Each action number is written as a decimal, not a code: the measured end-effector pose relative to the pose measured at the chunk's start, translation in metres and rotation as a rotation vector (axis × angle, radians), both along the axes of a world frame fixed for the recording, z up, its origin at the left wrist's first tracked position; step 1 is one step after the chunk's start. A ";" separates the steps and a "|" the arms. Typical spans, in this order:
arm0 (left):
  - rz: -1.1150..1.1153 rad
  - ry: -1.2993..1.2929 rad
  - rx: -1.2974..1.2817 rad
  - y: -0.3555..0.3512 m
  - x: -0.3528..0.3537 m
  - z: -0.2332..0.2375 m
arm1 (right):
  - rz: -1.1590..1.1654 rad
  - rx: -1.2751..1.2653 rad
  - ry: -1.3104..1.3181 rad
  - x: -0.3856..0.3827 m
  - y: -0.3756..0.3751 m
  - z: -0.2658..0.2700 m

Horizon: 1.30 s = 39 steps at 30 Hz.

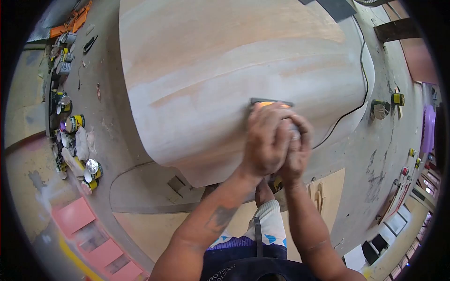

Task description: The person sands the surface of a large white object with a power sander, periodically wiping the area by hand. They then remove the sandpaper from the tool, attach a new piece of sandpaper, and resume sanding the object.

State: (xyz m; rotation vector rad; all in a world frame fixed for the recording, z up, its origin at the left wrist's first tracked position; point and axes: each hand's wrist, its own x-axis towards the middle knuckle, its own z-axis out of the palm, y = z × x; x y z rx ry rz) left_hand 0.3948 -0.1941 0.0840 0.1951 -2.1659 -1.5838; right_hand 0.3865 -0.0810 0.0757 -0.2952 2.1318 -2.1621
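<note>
Both my hands are closed together over a sander, whose orange body (268, 104) and dark flat base (255, 100) show just past my fingers. My left hand (266, 138) wraps over it from the left, fingers curled. My right hand (296, 152) grips close against it on the right; most of the tool is hidden under the two hands. The sander rests on a large curved panel (201, 103) with a patchy white and tan surface. A black cord (363, 70) runs down the panel's right side toward my right hand.
Paint cans (74, 122) and rags (82, 143) line the floor at left. Pink pieces (75, 216) lie at lower left. Near my feet is a plywood sheet (335, 187). More cans (398, 99) stand at right, and a dark flat piece (337, 8) is at the panel's top right.
</note>
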 end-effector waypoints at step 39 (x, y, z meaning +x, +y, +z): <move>0.056 -0.041 0.210 0.171 -0.181 -0.003 | 0.075 0.223 0.056 -0.192 0.163 0.024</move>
